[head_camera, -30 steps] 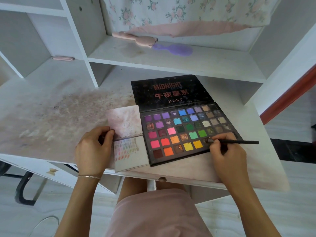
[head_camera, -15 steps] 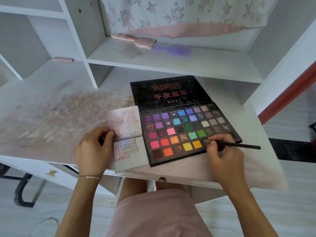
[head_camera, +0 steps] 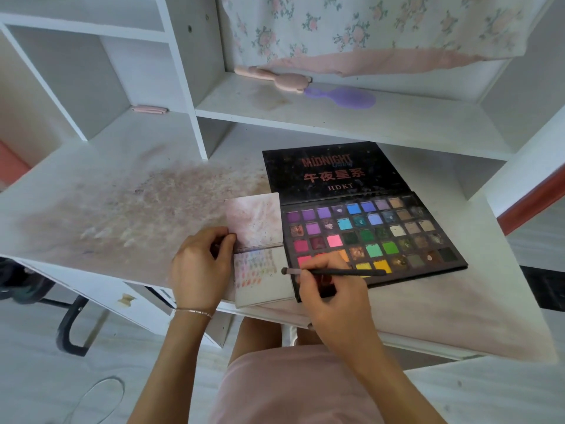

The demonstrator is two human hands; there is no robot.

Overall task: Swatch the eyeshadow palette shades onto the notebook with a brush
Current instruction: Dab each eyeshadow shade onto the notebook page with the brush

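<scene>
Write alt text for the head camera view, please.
A person's right hand holds a brush with its tip at the right edge of a small notebook, beside an open eyeshadow palette on a white desk; the left hand steadies the notebook.

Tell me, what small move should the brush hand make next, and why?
Probably lower the brush tip onto the bare paper right of the swatches. The right hand holds it with the tip over the notebook edge, and the left hand steadies the page.
</scene>
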